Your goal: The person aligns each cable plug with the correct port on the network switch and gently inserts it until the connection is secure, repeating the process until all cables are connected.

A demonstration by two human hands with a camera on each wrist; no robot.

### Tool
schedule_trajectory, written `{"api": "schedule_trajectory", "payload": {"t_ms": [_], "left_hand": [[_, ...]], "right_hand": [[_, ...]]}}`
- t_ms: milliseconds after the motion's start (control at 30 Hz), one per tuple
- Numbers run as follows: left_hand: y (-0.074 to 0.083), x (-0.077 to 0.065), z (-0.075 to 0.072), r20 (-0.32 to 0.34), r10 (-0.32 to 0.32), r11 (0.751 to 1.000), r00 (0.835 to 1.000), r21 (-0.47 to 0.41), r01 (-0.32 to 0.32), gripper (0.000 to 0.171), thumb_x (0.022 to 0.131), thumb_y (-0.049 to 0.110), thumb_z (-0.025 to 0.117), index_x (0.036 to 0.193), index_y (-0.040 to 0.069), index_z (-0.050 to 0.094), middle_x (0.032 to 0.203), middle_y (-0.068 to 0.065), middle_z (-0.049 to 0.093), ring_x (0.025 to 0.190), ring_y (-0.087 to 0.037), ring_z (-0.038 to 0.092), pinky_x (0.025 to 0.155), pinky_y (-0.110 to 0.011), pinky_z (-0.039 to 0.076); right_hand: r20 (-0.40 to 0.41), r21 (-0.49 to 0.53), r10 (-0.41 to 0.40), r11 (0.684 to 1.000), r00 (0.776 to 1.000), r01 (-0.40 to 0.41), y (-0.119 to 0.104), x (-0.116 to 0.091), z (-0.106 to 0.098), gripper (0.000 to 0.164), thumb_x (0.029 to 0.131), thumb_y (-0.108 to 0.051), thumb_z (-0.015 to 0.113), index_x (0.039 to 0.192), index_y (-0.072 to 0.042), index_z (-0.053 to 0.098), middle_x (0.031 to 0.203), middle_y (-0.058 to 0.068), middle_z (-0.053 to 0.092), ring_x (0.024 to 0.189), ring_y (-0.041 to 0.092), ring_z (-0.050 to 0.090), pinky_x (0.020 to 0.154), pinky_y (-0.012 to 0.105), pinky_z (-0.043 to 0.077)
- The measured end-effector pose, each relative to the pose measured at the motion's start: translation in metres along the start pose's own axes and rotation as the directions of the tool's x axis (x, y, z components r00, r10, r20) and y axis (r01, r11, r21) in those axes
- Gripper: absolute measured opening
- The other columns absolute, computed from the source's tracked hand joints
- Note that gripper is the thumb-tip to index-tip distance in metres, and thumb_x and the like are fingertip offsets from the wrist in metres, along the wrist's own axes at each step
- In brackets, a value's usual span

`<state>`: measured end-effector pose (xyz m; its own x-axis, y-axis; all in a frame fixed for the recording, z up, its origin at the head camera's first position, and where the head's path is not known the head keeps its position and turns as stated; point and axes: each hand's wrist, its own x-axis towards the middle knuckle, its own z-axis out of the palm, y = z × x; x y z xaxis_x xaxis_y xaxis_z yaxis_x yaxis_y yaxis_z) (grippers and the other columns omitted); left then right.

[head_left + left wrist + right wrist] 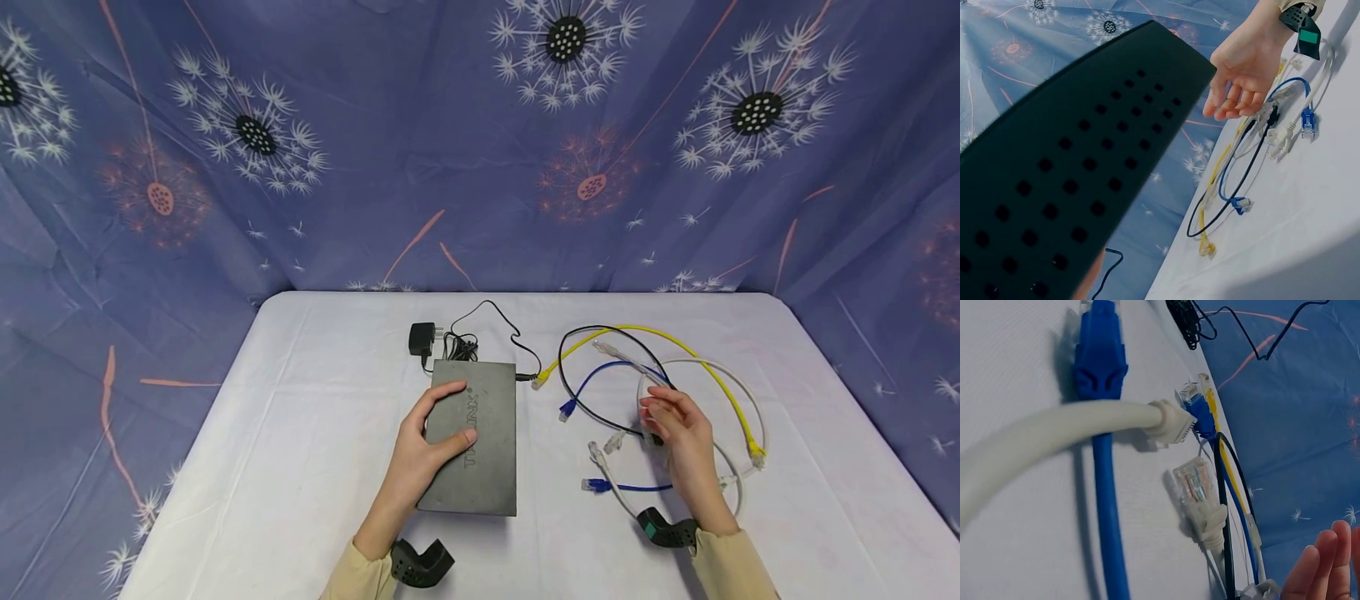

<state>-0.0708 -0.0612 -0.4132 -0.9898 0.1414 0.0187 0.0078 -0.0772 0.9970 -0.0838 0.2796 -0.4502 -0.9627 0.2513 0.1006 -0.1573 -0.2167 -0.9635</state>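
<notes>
My left hand [427, 446] grips a dark grey TP-LINK network switch [491, 417], thumb and a finger showing across its top. In the left wrist view, the perforated side of the network switch [1072, 169] fills much of the picture and hides most of that hand. My right hand [684, 437] hovers over the network cables with its fingers loosely bent and holds nothing. Near it lie a yellow cable [723, 387], a blue cable [633, 487], a black cable [570, 379] and white cables [753, 400]. In the right wrist view, the fingertips [1329, 562] show at lower right, relaxed.
Behind the switch stands a black power adapter [422, 339] with a bundled cord [461, 347]; its thin lead loops to the switch's right side. The white-covered table [315, 400] ends at a blue curtain with dandelion prints [360, 167].
</notes>
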Motion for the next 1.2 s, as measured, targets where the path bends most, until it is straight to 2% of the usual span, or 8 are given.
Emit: {"api": "schedule_trajectory", "payload": {"t_ms": [467,567,633,733,800,900,1000,1200], "left_hand": [[-0.001,-0.001,0.001,0.017,0.001,1.000,1.000,-0.031,-0.001,0.056,0.081,0.011,0.075,0.131,0.028,0.056,0.130,-0.005,0.049,0.103,-0.029,0.052,0.083,-0.044,0.043],[-0.001,-0.001,0.002,0.021,-0.001,0.999,1.000,-0.037,0.002,0.056,0.081,0.011,0.075,0.131,0.027,0.056,0.128,-0.006,0.050,0.102,-0.029,0.053,0.082,-0.044,0.044],[-0.001,-0.002,0.002,0.023,-0.004,0.999,1.000,-0.041,0.005,0.055,0.081,0.011,0.075,0.131,0.027,0.056,0.127,-0.007,0.050,0.101,-0.029,0.053,0.081,-0.044,0.045],[-0.001,-0.002,0.002,0.024,-0.008,0.999,1.000,-0.045,0.009,0.055,0.081,0.011,0.075,0.131,0.027,0.056,0.126,-0.008,0.050,0.100,-0.029,0.054,0.079,-0.044,0.046],[-0.001,-0.002,0.002,0.023,-0.009,0.999,1.000,-0.043,0.010,0.056,0.081,0.011,0.075,0.131,0.027,0.056,0.126,-0.007,0.050,0.100,-0.029,0.054,0.079,-0.044,0.046],[-0.002,-0.002,0.002,0.019,-0.014,0.999,1.000,-0.037,0.015,0.056,0.081,0.011,0.076,0.131,0.028,0.056,0.129,-0.007,0.049,0.101,-0.029,0.053,0.080,-0.043,0.045],[-0.003,-0.002,0.001,0.012,-0.019,0.999,1.000,-0.027,0.020,0.056,0.081,0.012,0.076,0.131,0.028,0.056,0.131,-0.006,0.048,0.103,-0.030,0.052,0.082,-0.043,0.044],[-0.004,-0.003,0.001,0.009,-0.021,0.999,1.000,-0.029,0.021,0.057,0.081,0.012,0.076,0.131,0.027,0.056,0.132,-0.007,0.048,0.104,-0.030,0.051,0.082,-0.043,0.043]], "right_hand": [[-0.051,-0.107,0.014,0.994,0.999,-0.019,0.004,-0.008,-0.013,0.018,0.093,0.007,0.054,0.111,0.011,0.054,0.090,0.003,0.067,0.085,0.012,0.063,0.074,0.022,0.051],[-0.070,-0.176,0.032,0.983,0.997,-0.044,0.005,-0.008,-0.014,0.020,0.093,0.007,0.055,0.112,0.012,0.054,0.090,0.000,0.066,0.084,0.010,0.062,0.074,0.019,0.050],[-0.083,-0.273,0.052,0.959,0.995,-0.073,0.005,-0.008,-0.014,0.023,0.092,0.005,0.056,0.114,0.012,0.053,0.091,-0.003,0.065,0.084,0.007,0.061,0.073,0.016,0.048],[-0.087,-0.441,0.085,0.890,0.993,-0.115,0.005,-0.006,-0.014,0.028,0.092,0.004,0.057,0.118,0.012,0.052,0.094,-0.005,0.064,0.084,0.002,0.057,0.072,0.014,0.046],[-0.078,-0.530,0.101,0.839,0.992,-0.127,0.006,-0.004,-0.013,0.030,0.091,0.005,0.058,0.119,0.011,0.053,0.099,0.001,0.063,0.083,-0.001,0.055,0.071,0.014,0.046],[-0.050,-0.611,0.110,0.783,0.993,-0.118,0.006,-0.002,-0.011,0.032,0.088,0.006,0.060,0.119,0.011,0.054,0.107,0.016,0.062,0.083,-0.002,0.053,0.070,0.014,0.045],[-0.031,-0.657,0.111,0.747,0.993,-0.104,0.007,-0.001,-0.010,0.034,0.086,0.007,0.062,0.119,0.011,0.055,0.113,0.027,0.058,0.085,-0.001,0.052,0.070,0.013,0.045],[-0.012,-0.697,0.127,0.710,0.992,-0.100,0.006,-0.001,-0.012,0.035,0.086,0.003,0.065,0.119,0.009,0.056,0.115,0.026,0.057,0.087,0.000,0.053,0.070,0.013,0.045]]}}
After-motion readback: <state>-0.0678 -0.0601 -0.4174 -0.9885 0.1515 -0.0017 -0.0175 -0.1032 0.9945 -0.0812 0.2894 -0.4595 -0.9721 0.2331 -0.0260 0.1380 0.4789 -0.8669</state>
